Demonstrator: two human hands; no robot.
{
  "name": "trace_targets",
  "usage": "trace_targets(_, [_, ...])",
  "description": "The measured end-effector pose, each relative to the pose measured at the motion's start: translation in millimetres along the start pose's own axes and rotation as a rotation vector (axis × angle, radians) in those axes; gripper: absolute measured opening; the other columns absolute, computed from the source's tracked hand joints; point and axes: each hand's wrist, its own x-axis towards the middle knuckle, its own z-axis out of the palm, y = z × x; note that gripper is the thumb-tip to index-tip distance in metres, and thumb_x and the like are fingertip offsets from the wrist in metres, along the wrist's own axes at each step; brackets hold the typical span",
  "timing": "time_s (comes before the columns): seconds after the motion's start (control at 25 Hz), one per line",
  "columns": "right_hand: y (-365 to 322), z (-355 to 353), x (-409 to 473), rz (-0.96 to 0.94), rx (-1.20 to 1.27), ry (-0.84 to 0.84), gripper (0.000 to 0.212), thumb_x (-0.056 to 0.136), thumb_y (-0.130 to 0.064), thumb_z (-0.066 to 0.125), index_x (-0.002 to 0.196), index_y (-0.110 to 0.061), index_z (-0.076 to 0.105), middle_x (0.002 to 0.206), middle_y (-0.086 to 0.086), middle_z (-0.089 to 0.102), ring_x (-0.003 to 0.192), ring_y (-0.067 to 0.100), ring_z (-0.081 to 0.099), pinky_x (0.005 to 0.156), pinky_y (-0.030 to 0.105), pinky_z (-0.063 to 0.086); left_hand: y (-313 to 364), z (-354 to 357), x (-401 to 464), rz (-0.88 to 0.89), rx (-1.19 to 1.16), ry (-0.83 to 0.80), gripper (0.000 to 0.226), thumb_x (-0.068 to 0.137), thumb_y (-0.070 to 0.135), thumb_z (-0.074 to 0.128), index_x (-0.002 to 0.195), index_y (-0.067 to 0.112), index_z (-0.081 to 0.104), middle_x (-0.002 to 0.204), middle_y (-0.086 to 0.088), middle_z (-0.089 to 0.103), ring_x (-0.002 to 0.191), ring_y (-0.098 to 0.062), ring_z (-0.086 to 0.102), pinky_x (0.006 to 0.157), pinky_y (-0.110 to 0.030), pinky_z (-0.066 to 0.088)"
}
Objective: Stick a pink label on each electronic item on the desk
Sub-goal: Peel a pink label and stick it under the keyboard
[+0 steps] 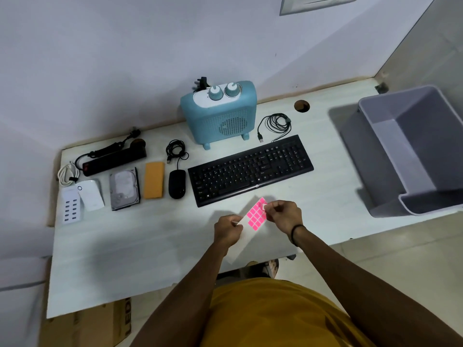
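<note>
1. My desk point(130, 249) is a pale white top.
2. The black keyboard point(250, 170) lies on it, and I place everything else from there.
3. Behind the keyboard: a teal heater point(220, 116) and a coiled black cable point(276, 125).
4. Left of the keyboard, going outward: black mouse point(177, 184), orange block point(153, 180), hard drive point(124, 189), white charger point(71, 205), black power strip point(114, 159).
5. Right of the keyboard, well apart: a grey bin point(411, 151).

The label sheet point(255, 216) carries a grid of bright pink squares on white backing. The keyboard point(250, 170), mouse point(177, 184) and power strip point(115, 159) are black. The heater point(219, 113) is pale teal with a white panel, the desk point(150, 246) whitish, the bin point(413, 146) grey, the pad point(153, 180) orange.
</note>
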Motion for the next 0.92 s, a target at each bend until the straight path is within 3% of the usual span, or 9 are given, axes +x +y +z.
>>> trace_targets(0.08, [0,2,-1,0.082,0.118,-0.012,0.006,0.087,-0.015,0.074,0.084,-0.011,0.076,0.09,0.012,0.076,0.08,0.021,0.074,0.073,0.027,0.061,-8,-5,7,0.019,0.15,-0.026,0.022,0.093,0.009,0.064,0.11,0.013,0.078,0.112,-0.003,0.074,0.104,-0.021,0.067,0.083,-0.024,0.05])
trace_targets(0.2, [-2,9,4,0.159,0.215,-0.043,0.011,0.086,-0.01,0.074,0.092,-0.001,0.075,0.086,0.017,0.074,0.073,0.021,0.068,0.067,0.026,0.06,-14,-8,18,0.091,0.3,0.021,0.021,0.09,0.009,0.064,0.07,0.011,0.071,0.081,-0.004,0.068,0.088,-0.026,0.065,0.071,-0.023,0.044])
trace_targets(0.24, [-4,12,6,0.183,0.244,-0.055,0.012,0.087,-0.008,0.073,0.094,0.001,0.074,0.083,0.017,0.072,0.071,0.021,0.066,0.066,0.027,0.059,-11,-11,20,0.106,0.281,0.074,0.019,0.089,0.01,0.066,0.071,0.011,0.072,0.082,-0.004,0.07,0.089,-0.026,0.066,0.072,-0.024,0.046])
trace_targets(0.36, [-17,25,11,0.229,0.336,-0.117,0.014,0.09,-0.004,0.069,0.1,0.005,0.07,0.079,0.015,0.068,0.067,0.019,0.062,0.066,0.027,0.058,9,-18,22,0.14,-0.025,0.113,0.016,0.091,0.017,0.073,0.104,0.012,0.08,0.104,0.0,0.078,0.099,-0.017,0.07,0.09,-0.032,0.055])
trace_targets(0.48, [-34,43,18,0.286,0.492,-0.196,0.009,0.092,-0.003,0.064,0.099,0.001,0.069,0.079,0.013,0.067,0.068,0.017,0.061,0.068,0.026,0.057,33,-24,24,0.036,-0.441,-0.047,0.017,0.093,0.021,0.074,0.108,0.017,0.078,0.101,0.0,0.078,0.097,-0.019,0.073,0.079,-0.031,0.06])
trace_targets(0.6, [-52,63,30,0.305,0.542,-0.243,0.008,0.094,-0.004,0.062,0.092,-0.006,0.07,0.084,0.012,0.069,0.076,0.018,0.063,0.071,0.027,0.055,41,-32,34,0.033,-0.551,0.008,0.017,0.092,0.019,0.075,0.108,0.015,0.079,0.101,-0.002,0.079,0.098,-0.019,0.075,0.079,-0.029,0.06])
trace_targets(0.76, [-74,78,47,0.293,0.409,-0.383,0.01,0.093,-0.011,0.065,0.101,-0.008,0.071,0.095,0.009,0.072,0.085,0.017,0.068,0.074,0.026,0.055,43,-48,50,-0.041,-0.66,0.09,0.01,0.092,0.014,0.073,0.098,0.014,0.081,0.094,-0.003,0.08,0.092,-0.018,0.076,0.083,-0.03,0.061])
trace_targets(0.84, [-93,75,69,0.21,0.157,-0.499,0.019,0.09,-0.019,0.071,0.107,-0.011,0.072,0.097,0.006,0.073,0.088,0.017,0.069,0.076,0.027,0.056,41,-58,63,-0.092,-0.713,0.095,0.007,0.091,0.013,0.075,0.095,0.012,0.081,0.092,-0.007,0.08,0.088,-0.019,0.076,0.085,-0.033,0.062])
trace_targets(0.92, [-115,65,103,0.001,-0.254,-0.553,0.029,0.083,-0.03,0.078,0.11,-0.018,0.072,0.1,0.002,0.073,0.091,0.019,0.069,0.08,0.031,0.056,37,-68,76,-0.14,-0.742,0.115,0.004,0.089,0.01,0.077,0.088,0.012,0.08,0.088,-0.011,0.078,0.084,-0.021,0.072,0.087,-0.038,0.06])
